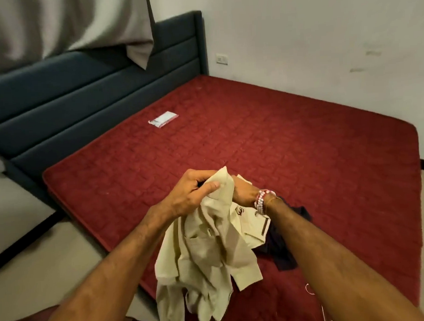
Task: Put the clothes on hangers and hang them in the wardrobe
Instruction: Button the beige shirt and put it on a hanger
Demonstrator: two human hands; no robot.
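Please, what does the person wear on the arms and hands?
The left forearm and the right forearm are bare; no sleeves are visible. The left hand shows no ring or watch. Beside the right hand, the wrist wears pink and white bead bracelets and one thin yellowish band.

Deep-red quilted mattress (279, 144), set against a dark blue padded headboard (79, 93) along its far-left edge. Bears a small flat clear plastic packet (163, 119) with a red strip near the headboard edge, well apart from the rest. Holds a crumpled dark navy garment (282, 250) close to the near edge; just beside it, toward the near right corner, a thin white wire hanger (307, 288), only partly in view.
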